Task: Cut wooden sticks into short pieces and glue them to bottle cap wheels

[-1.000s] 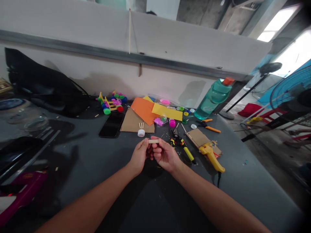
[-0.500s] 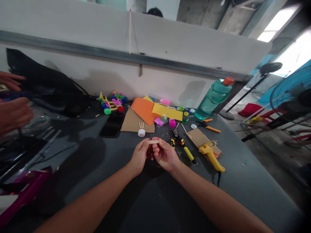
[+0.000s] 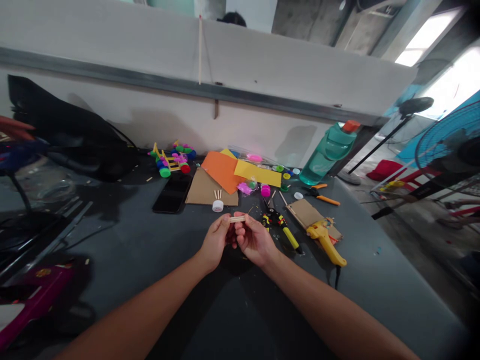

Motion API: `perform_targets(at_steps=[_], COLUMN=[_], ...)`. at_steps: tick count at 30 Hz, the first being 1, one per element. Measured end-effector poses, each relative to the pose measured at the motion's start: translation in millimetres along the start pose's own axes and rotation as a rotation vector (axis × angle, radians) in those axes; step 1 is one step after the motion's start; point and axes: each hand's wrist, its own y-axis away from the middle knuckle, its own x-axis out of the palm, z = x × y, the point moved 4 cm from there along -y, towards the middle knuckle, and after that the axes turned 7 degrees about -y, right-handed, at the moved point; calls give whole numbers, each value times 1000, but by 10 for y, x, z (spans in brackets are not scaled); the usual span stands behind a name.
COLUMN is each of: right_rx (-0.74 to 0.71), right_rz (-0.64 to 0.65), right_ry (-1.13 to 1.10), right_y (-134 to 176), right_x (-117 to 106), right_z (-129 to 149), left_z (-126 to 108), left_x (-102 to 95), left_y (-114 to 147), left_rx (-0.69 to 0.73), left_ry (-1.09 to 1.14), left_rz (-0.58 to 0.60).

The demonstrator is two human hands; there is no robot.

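Between my two hands, held level above the dark table, are short wooden sticks (image 3: 237, 219) lying side by side. My left hand (image 3: 214, 242) is closed, pinching their left end with thumb and fingers. The right end sits in the closed fingers of my right hand (image 3: 258, 242). Just beyond my hands stands a white bottle cap (image 3: 217, 206) with several small stick pieces by it on a cardboard sheet (image 3: 197, 192). Yellow-and-black pliers (image 3: 287, 234) lie right of my right hand. A yellow hot glue gun (image 3: 327, 242) rests on another cardboard piece (image 3: 304, 212).
A black phone (image 3: 171, 194) lies left of orange paper (image 3: 220, 171) and yellow paper (image 3: 258, 172). Small colourful stick-and-cap models (image 3: 172, 162) stand near the wall. At the back right are a teal bottle (image 3: 326, 155) and orange-handled pliers (image 3: 326, 197). Another person's hand (image 3: 15, 129) shows far left.
My hands keep their hold on the sticks almost unmoved. At far left the other person's hands have drawn back, so less of them shows. The view has shifted very slightly.
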Motion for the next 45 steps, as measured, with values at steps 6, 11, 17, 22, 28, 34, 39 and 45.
perform_targets(at_steps=[6,11,17,22,28,34,39,45], right_rx=[-22,-38,-31,-26,-80,-141,-2,158], right_rz=[18,9,10,4,69,16,-181,-252], right_ry=[-16,-21,1,14,146,444,765,980], right_y=[17,31,39,58,66,50,-8,-68], right_x=[27,22,30,48,94,88,-9,2], right_z=[49,73,88,115,161,276,302,212], left_z=[-18,-23,-38,-48,-79,-77,-157,-155], left_x=[-21,-29,-8,-17,-30,-39,-214,-284], left_y=[-9,-11,-11,-8,3,-9,-33,-81], left_rx=[-24,-28,17,99,235,255,390,391], left_ry=[52,40,-46,-231,-505,-681,-774,-832], left_rz=[5,34,56,35,13,-29,-289,-304])
